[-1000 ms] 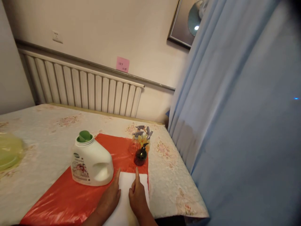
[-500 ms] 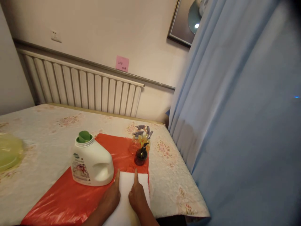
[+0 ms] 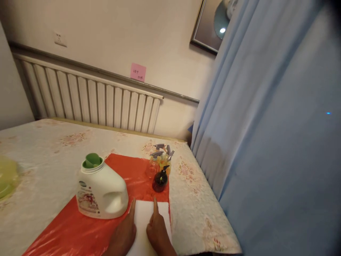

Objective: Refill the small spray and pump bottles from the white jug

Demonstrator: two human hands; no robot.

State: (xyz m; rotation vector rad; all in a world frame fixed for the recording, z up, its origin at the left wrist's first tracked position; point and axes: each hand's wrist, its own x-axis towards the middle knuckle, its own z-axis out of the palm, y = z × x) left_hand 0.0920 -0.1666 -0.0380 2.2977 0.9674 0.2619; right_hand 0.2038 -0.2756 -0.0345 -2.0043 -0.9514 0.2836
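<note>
- The left hand [image 3: 124, 233] lies palm down at the left edge of a white sheet [image 3: 145, 222], its forefinger stretched forward along that edge; it clasps nothing.
- The right hand [image 3: 157, 233] rests on the same sheet with the forefinger pointing forward and the other fingers curled under, gripping nothing.
- The white sheet lies flat on a red plastic mat [image 3: 80, 227], at the near right corner of the mat, between and under the two hands.
- A white detergent jug [image 3: 101, 192] with a green cap stands on the mat just left of the left hand.
- A dark pump bottle [image 3: 160, 179] stands beyond the sheet, with clear spray bottles [image 3: 157, 161] behind it.
- The mat covers a floral tablecloth [image 3: 48, 149]; a blue curtain [image 3: 266, 124] hangs to the right, a white radiator [image 3: 87, 101] behind.
</note>
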